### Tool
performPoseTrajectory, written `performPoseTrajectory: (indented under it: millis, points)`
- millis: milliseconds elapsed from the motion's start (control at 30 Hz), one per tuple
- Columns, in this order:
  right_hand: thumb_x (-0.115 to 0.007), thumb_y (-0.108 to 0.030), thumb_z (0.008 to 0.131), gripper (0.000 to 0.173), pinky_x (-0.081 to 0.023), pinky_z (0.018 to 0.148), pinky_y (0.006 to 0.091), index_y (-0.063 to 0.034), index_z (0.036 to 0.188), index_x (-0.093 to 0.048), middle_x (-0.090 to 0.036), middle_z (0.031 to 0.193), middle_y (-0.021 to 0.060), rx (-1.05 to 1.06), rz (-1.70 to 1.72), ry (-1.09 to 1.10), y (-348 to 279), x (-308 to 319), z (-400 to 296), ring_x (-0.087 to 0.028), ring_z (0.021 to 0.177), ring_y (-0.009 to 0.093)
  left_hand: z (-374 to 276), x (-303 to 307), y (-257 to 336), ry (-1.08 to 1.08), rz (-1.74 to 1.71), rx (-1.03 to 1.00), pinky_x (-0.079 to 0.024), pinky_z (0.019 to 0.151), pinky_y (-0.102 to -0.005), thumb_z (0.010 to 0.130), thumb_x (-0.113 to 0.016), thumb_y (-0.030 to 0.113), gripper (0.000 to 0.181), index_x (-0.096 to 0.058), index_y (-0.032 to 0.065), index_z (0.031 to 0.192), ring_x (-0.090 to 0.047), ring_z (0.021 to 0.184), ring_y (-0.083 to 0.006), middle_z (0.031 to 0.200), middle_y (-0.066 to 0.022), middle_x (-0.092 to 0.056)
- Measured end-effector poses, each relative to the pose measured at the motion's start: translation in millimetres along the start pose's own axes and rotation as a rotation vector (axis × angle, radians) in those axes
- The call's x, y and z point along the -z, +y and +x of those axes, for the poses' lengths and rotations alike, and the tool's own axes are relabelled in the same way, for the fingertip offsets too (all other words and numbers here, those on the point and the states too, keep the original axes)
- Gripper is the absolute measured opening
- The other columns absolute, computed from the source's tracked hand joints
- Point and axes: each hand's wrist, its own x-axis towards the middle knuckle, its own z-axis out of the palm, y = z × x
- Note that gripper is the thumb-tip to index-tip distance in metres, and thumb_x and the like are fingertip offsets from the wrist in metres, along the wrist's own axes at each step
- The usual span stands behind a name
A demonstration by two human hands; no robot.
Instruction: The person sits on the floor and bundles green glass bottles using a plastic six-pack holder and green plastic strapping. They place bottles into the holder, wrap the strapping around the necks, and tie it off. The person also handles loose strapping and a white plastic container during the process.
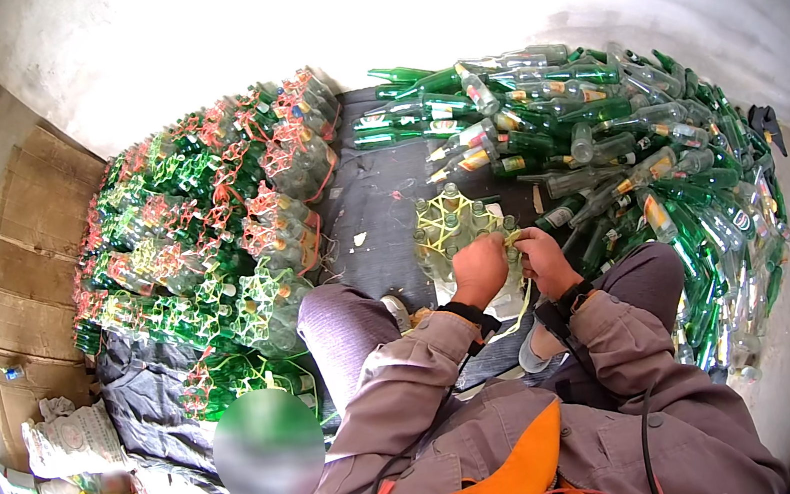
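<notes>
Upright between my knees stands a bundle of clear glass bottles [456, 209], its necks laced together with a yellow plastic strap [446, 244]. My left hand [481, 270] is closed at the bundle's near right corner, its fingertips on the strap. Just beside it, my right hand [549, 263] pinches the same strap between thumb and fingers. A loose tail of strap [524, 311] hangs below the hands and curls toward my right foot. My fingers and wrists hide part of the nearest bottles. A pale flat piece [447, 291] shows under the bundle.
At left, rows of tied green and clear bottle bundles [206, 198] stand packed together. Loose glass bottles [603, 111] lie heaped at right. A dark sheet [374, 204] covers the floor between. Cardboard [32, 222] leans on the left wall, near a white woven sack [74, 441].
</notes>
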Motion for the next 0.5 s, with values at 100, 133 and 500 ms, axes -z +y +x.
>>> performPoseTrajectory:
  millis: [100, 133, 500]
  points:
    - [-0.057, -0.013, 0.092, 0.019, -0.037, 0.047, 0.0280, -0.0047, 0.109, -0.062, -0.058, 0.081, 0.0018, 0.053, -0.110, 0.072, 4.6, 2.3, 2.3, -0.047, 0.054, 0.011, 4.0, 1.4, 1.9, -0.015, -0.085, 0.048, -0.054, 0.070, -0.0522, 0.091, -0.056, 0.024, 0.020, -0.069, 0.0086, 0.090, -0.069, 0.082, -0.0406, 0.090, -0.0169, -0.070]
    - [-0.059, -0.015, 0.092, 0.022, -0.042, 0.049, 0.0298, -0.0041, 0.110, -0.064, -0.062, 0.085, 0.0045, 0.087, -0.123, 0.087, 12.7, 9.2, 10.4, -0.053, 0.059, 0.014, 5.2, 2.4, 5.0, -0.029, -0.122, 0.058, -0.054, 0.072, -0.0528, 0.090, -0.055, 0.023, 0.020, -0.069, 0.0080, 0.090, -0.069, 0.083, -0.0413, 0.089, -0.0180, -0.071]
    - [-0.065, -0.014, 0.090, 0.018, -0.048, 0.071, 0.0277, 0.0005, 0.100, -0.072, -0.070, 0.088, 0.0032, 0.234, -0.278, 0.107, 18.7, 5.2, 11.2, -0.061, 0.079, 0.010, 6.5, -24.4, -12.5, 0.029, -0.479, 0.194, -0.052, 0.064, -0.0369, 0.086, -0.070, 0.022, 0.024, -0.074, 0.0001, 0.096, -0.068, 0.067, -0.0234, 0.076, -0.0149, -0.071]
